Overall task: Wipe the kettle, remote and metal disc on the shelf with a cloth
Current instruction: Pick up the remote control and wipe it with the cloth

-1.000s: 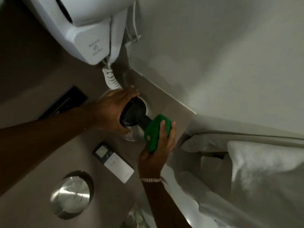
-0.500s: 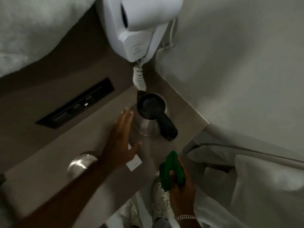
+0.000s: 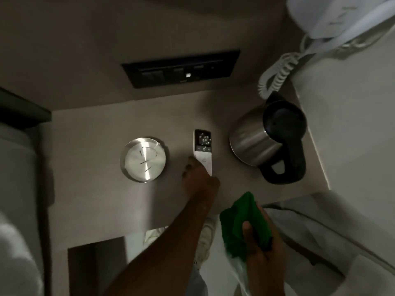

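A steel kettle (image 3: 254, 142) with a black lid and handle stands at the right of the beige shelf (image 3: 96, 189). The white remote (image 3: 203, 146) lies in the middle, and a round brushed metal disc (image 3: 145, 159) sits to its left. My left hand (image 3: 199, 180) is on the near end of the remote, with curled fingers on its left side and the thumb on its right. My right hand (image 3: 263, 259) holds a bunched green cloth (image 3: 241, 223) just off the shelf's front edge, below the kettle.
A black switch panel (image 3: 180, 70) is set in the wall behind the shelf. A white wall-mounted hair dryer (image 3: 333, 16) hangs at the top right, its coiled cord (image 3: 277, 75) dropping beside the kettle's spout. White bedding (image 3: 342, 231) lies to the right.
My left hand let go of the kettle's lid and came down onto the remote's near end. My right hand drew the cloth back from the kettle handle toward me. The view swung left.
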